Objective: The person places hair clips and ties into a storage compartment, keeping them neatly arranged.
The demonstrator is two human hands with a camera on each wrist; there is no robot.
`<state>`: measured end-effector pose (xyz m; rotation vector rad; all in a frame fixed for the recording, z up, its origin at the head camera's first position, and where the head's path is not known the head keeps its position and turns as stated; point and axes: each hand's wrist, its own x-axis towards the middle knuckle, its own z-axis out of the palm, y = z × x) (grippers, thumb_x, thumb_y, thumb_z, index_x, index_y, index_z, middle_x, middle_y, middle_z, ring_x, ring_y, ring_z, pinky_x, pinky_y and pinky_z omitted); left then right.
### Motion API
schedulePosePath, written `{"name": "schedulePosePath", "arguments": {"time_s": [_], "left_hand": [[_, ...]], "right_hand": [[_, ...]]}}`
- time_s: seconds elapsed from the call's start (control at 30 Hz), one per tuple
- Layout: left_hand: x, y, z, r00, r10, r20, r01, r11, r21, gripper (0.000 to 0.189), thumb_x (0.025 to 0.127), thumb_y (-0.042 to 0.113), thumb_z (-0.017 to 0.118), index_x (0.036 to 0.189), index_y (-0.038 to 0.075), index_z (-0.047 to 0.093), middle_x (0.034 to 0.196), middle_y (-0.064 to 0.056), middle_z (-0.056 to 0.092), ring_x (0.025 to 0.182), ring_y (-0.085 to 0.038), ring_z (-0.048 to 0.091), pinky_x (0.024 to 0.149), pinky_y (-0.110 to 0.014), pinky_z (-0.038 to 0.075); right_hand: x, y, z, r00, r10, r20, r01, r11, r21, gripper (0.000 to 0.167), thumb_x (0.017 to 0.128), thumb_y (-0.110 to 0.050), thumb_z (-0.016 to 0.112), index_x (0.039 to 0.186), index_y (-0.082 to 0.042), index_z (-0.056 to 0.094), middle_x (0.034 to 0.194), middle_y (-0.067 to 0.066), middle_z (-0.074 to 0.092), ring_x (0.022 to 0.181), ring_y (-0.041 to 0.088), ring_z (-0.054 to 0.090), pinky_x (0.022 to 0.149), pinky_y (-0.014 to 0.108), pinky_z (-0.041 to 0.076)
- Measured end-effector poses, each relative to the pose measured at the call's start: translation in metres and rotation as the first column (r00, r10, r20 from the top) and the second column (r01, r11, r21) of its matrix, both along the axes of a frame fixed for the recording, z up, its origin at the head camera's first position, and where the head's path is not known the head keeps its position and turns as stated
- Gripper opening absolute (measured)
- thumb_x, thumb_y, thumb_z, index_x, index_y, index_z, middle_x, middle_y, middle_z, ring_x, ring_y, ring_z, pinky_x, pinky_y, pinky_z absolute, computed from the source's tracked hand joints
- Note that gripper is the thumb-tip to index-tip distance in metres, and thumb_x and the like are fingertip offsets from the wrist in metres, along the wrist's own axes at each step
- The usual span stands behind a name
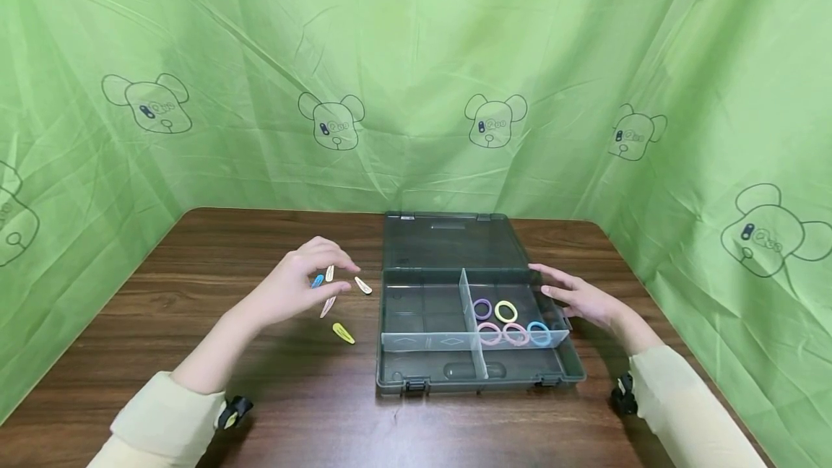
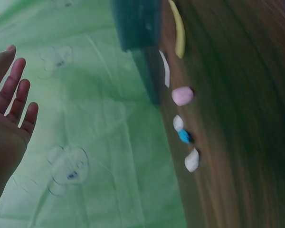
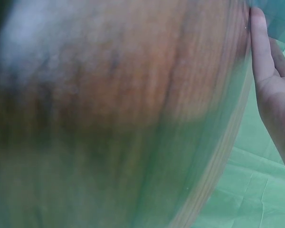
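My left hand (image 1: 304,276) hovers above a loose group of small snap hair clips on the table, its fingers apart and nothing held in them. Among these are a yellow clip (image 1: 344,334), a pink clip (image 1: 328,306), a blue clip (image 1: 316,281) and a white clip (image 1: 362,285). To their right lies a dark translucent divider box (image 1: 481,384) with its lid (image 1: 455,240) laid back. My right hand (image 1: 585,302) rests its fingers against the box's right side. Several ring-shaped hair ties, including a purple one (image 1: 482,309), sit in the back right compartment.
Clear dividers (image 1: 429,341) split the box into several compartments. The brown wooden table (image 1: 312,417) meets a green printed curtain (image 1: 416,56) at its back and sides.
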<state>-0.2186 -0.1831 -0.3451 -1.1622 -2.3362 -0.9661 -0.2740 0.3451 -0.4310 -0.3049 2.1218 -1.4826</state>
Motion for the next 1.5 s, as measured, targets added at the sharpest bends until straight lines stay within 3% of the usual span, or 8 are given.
{"name": "schedulePosePath", "arguments": {"time_s": [0.27,0.57,0.83,1.03,1.2,1.5], "left_hand": [[-0.013,-0.031,-0.018,0.998,0.057,-0.020,-0.058,0.996,-0.061,0.034,0.074,0.011,0.078,0.104,0.023,0.067,0.101,0.012,0.065,0.102,-0.010,0.052,0.087,-0.025,0.039],[-0.030,-0.058,-0.039,0.990,0.137,-0.023,-0.139,0.982,-0.129,0.032,0.072,0.008,0.080,0.101,0.017,0.069,0.099,0.010,0.067,0.098,-0.013,0.053,0.085,-0.029,0.040],[-0.044,-0.075,-0.054,0.983,0.174,-0.056,-0.181,0.965,-0.187,0.027,0.071,0.009,0.080,0.097,0.011,0.070,0.096,0.005,0.069,0.095,-0.018,0.056,0.084,-0.033,0.040],[-0.050,-0.086,-0.062,0.965,0.263,0.023,-0.248,0.934,-0.255,0.024,0.075,0.014,0.078,0.097,0.009,0.070,0.094,0.003,0.070,0.096,-0.022,0.056,0.084,-0.043,0.040],[-0.058,-0.093,-0.068,0.943,0.315,0.106,-0.268,0.909,-0.320,0.026,0.076,0.018,0.078,0.100,0.010,0.070,0.095,0.002,0.069,0.098,-0.024,0.054,0.086,-0.051,0.037],[-0.073,-0.101,-0.086,0.935,0.339,0.100,-0.274,0.875,-0.400,0.023,0.075,0.024,0.079,0.094,0.013,0.070,0.083,0.006,0.067,0.089,-0.022,0.055,0.082,-0.046,0.041]], "right_hand": [[0.000,0.000,0.002,1.000,0.014,-0.020,-0.014,1.000,0.027,0.055,0.100,-0.029,0.045,0.150,-0.032,0.021,0.156,0.006,0.017,0.138,0.034,0.024,0.098,0.054,0.038],[0.002,-0.001,0.003,1.000,0.001,-0.005,-0.001,1.000,0.008,0.058,0.098,-0.031,0.048,0.149,-0.032,0.022,0.155,0.008,0.019,0.137,0.035,0.026,0.097,0.050,0.041],[0.002,-0.001,0.001,1.000,-0.001,-0.005,0.001,1.000,-0.002,0.058,0.098,-0.031,0.049,0.149,-0.032,0.022,0.155,0.010,0.020,0.136,0.035,0.028,0.095,0.048,0.043],[0.002,0.000,0.001,1.000,0.002,-0.013,-0.001,1.000,0.012,0.057,0.099,-0.030,0.048,0.150,-0.031,0.022,0.155,0.008,0.018,0.136,0.035,0.026,0.096,0.051,0.041],[0.001,0.000,0.000,1.000,0.002,-0.013,-0.002,1.000,0.010,0.057,0.099,-0.030,0.047,0.150,-0.032,0.022,0.155,0.009,0.019,0.135,0.035,0.029,0.096,0.051,0.042],[0.001,0.001,-0.001,1.000,0.006,-0.017,-0.005,1.000,0.013,0.057,0.099,-0.031,0.047,0.149,-0.032,0.022,0.155,0.008,0.019,0.134,0.034,0.031,0.095,0.049,0.043]]}}
